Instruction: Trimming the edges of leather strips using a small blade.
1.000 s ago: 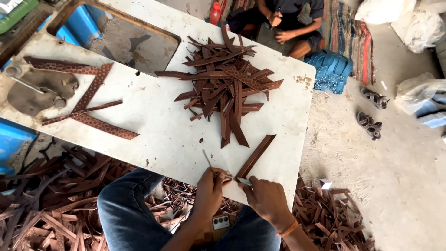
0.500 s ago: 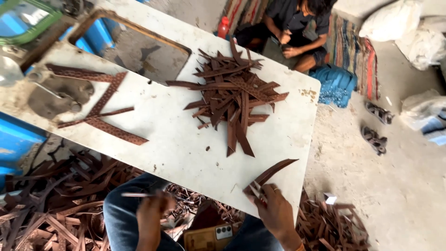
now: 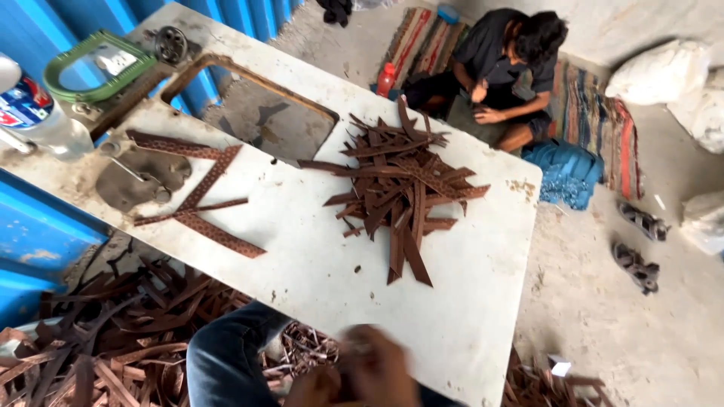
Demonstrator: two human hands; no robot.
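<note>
My two hands are motion-blurred at the bottom edge, just below the near edge of the white table (image 3: 302, 256). My left hand (image 3: 315, 386) is close beside my right hand (image 3: 377, 365), over my lap in blue jeans. What either hand holds is lost in the blur. A pile of several brown leather strips (image 3: 400, 188) lies on the table ahead of them. Further left lie long patterned brown strips (image 3: 197, 188), crossed in a zigzag.
A rectangular cut-out (image 3: 256, 113) opens in the table's far side. A plastic bottle (image 3: 38, 113) stands far left. Leather offcuts (image 3: 113, 339) cover the floor at left. Another person (image 3: 505, 68) sits on a striped mat beyond the table. Sandals (image 3: 637, 252) lie at right.
My hands have come together low at the table's near edge. The brown strip that my right hand held up at the table edge is out of sight. The view has tilted left.
</note>
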